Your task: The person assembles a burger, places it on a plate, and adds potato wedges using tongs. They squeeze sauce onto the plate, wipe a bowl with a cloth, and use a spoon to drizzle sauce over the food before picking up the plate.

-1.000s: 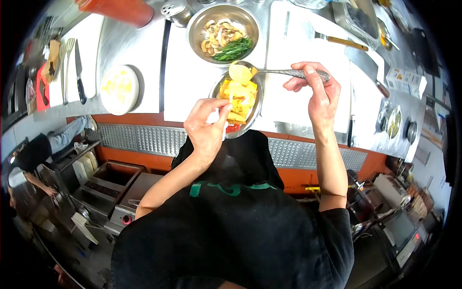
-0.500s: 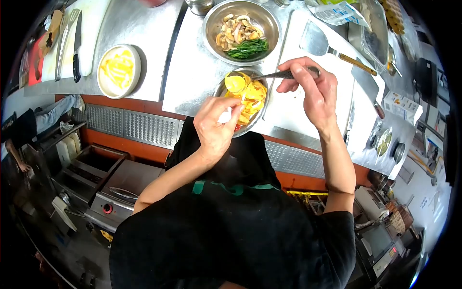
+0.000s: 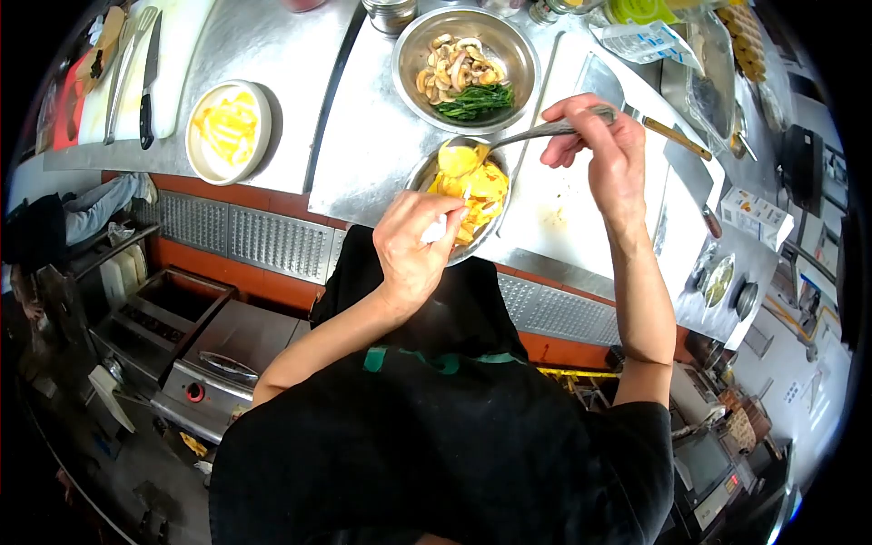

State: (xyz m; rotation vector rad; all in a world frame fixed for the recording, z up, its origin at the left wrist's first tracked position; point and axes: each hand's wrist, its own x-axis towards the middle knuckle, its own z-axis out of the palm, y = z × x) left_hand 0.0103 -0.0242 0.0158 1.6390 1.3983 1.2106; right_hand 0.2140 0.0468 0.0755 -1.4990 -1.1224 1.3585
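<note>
In the head view, my right hand [image 3: 613,150] is closed on the handle of a metal spoon [image 3: 536,131]. Its head, coated in thick yellow sauce [image 3: 461,158], is over a metal bowl [image 3: 505,198] close to my body. Orange-yellow food [image 3: 481,204] fills much of that bowl. My left hand [image 3: 413,241] is closed at the bowl's near left side, with a small white piece [image 3: 435,230], cloth or paper, between thumb and fingers. Whether those fingers also grip the rim is hidden. Behind sits a larger metal bowl [image 3: 531,68] holding sliced mushrooms [image 3: 454,64] and greens [image 3: 477,102].
A white bowl of yellow strips [image 3: 227,132] stands at left, near a knife [image 3: 146,118] on a cutting board [image 3: 186,27]. To the right, a spatula [image 3: 672,136] and a cleaver [image 3: 695,182] lie on a white board [image 3: 549,200]. A fryer-like appliance [image 3: 213,381] is behind me.
My right hand has lifted a little and shifted right with the spoon, whose handle now slants up more steeply. The left hand stays at the bowl. The whole view has shifted slightly.
</note>
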